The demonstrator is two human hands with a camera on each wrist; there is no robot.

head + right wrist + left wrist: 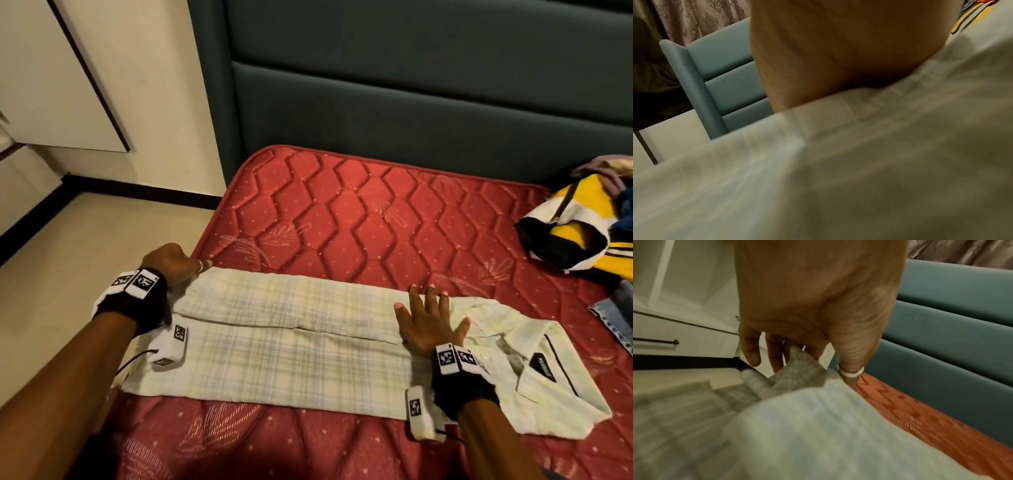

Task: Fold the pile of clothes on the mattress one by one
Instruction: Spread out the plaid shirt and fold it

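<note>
My left hand pinches the hem end of the shirt, a soft pale plaid folded into a long strip across the quilted red mattress. My right hand presses flat, fingers spread, beside the collar. Right of it lies the crumpled pile.

right hand fingers hidden, clothes pile cut off, shirt blurred
</note>
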